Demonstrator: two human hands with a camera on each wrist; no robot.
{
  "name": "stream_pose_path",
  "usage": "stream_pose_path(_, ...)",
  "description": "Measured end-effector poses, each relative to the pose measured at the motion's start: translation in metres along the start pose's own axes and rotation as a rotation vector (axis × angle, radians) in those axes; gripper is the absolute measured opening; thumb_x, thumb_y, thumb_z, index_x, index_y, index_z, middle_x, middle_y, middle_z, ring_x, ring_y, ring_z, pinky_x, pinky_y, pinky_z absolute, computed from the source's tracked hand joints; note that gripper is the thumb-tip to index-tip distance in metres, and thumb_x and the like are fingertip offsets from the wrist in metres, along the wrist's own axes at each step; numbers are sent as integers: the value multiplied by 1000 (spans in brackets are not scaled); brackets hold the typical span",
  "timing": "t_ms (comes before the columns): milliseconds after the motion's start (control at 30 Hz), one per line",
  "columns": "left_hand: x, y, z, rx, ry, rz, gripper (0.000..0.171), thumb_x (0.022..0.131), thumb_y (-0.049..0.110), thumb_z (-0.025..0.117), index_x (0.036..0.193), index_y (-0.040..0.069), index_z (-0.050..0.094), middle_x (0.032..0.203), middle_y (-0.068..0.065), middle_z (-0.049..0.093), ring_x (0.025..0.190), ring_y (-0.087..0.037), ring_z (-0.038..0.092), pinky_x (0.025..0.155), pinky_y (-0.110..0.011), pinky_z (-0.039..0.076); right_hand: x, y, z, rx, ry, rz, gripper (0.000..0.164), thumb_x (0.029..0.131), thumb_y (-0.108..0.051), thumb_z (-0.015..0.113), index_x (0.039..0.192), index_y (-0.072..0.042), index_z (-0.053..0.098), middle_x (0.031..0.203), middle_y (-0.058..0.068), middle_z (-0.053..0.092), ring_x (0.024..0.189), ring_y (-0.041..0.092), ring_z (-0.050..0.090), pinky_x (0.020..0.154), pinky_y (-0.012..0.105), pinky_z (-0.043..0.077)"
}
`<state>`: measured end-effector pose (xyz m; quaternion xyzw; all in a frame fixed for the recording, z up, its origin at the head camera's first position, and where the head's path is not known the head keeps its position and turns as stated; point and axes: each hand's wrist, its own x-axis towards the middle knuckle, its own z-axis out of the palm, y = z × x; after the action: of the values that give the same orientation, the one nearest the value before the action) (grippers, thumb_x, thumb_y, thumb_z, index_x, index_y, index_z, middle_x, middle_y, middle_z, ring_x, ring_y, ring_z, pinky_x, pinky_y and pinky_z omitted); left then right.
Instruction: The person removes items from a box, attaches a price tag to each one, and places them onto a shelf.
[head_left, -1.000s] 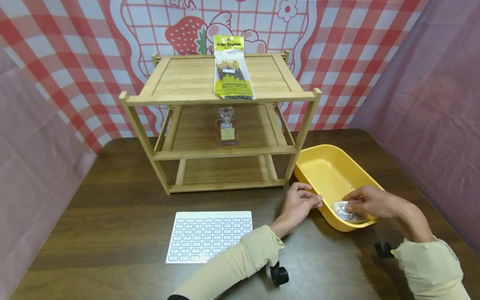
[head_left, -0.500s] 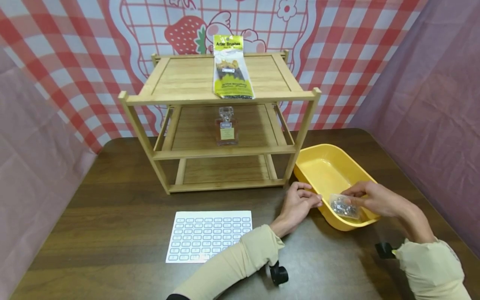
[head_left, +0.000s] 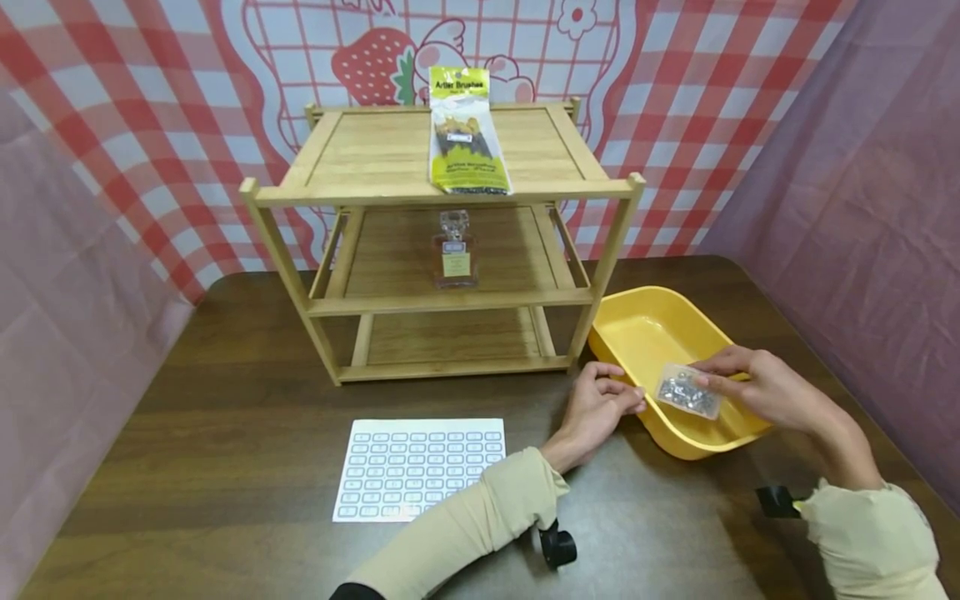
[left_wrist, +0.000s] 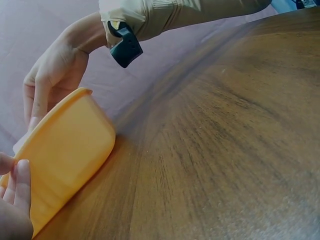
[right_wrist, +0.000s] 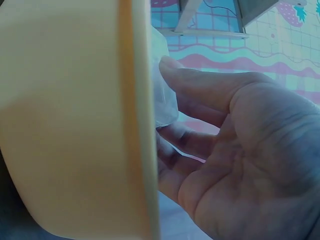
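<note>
My right hand (head_left: 776,392) pinches a small clear plastic box (head_left: 686,394) of little silvery metal pieces between thumb and fingers. The box is tilted over the near end of a yellow plastic basin (head_left: 681,444). In the right wrist view, the thumb presses one side of the clear box (right_wrist: 166,97), while the basin wall (right_wrist: 65,130) hides the rest of it. My left hand (head_left: 588,410) holds the basin's left rim, its fingers (left_wrist: 22,186) against the outer wall in the left wrist view.
A three-tier wooden shelf (head_left: 450,302) stands behind, beside the basin. It bears a packet of artist brushes (head_left: 471,154) on top and a perfume bottle (head_left: 455,260) on the middle tier. A sheet of printed labels (head_left: 420,467) lies on the wooden table (head_left: 202,433), partly under the left sleeve.
My right hand has lifted the clear box from the basin's near end, up and slightly away from me, and tilted it. The left hand has stayed at the rim.
</note>
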<state>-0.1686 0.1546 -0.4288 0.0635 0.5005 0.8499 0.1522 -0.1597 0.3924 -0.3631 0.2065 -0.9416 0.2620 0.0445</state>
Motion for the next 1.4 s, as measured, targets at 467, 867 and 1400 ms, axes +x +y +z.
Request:
stream_pose_path(467, 0, 5, 0, -18, 26, -24, 32, 91, -17, 66, 116, -1, 53, 85, -10, 65, 69, -13, 65, 77, -28, 61, 2, -16, -6, 15, 67, 27, 17, 93, -4, 76, 109, 0, 79, 100, 6, 72, 83, 3, 58, 68, 12, 46)
stream_pose_path(867, -5, 22, -20, 79, -9, 28, 37, 92, -12, 67, 125, -9, 51, 87, -12, 70, 70, -13, 67, 71, -26, 61, 7, -34, -5, 71, 76, 45, 21, 94, -5, 75, 115, -2, 77, 105, 6, 72, 90, 1, 57, 73, 11, 46)
stream_pose_path(1400, -14, 46, -66, 312, -77, 78, 31, 94, -4, 66, 123, -8, 55, 93, -18, 73, 90, -39, 73, 77, -32, 61, 19, -53, 11, 199, 42, -34, 21, 94, -1, 73, 115, -5, 76, 105, 0, 71, 94, 6, 57, 77, 13, 52)
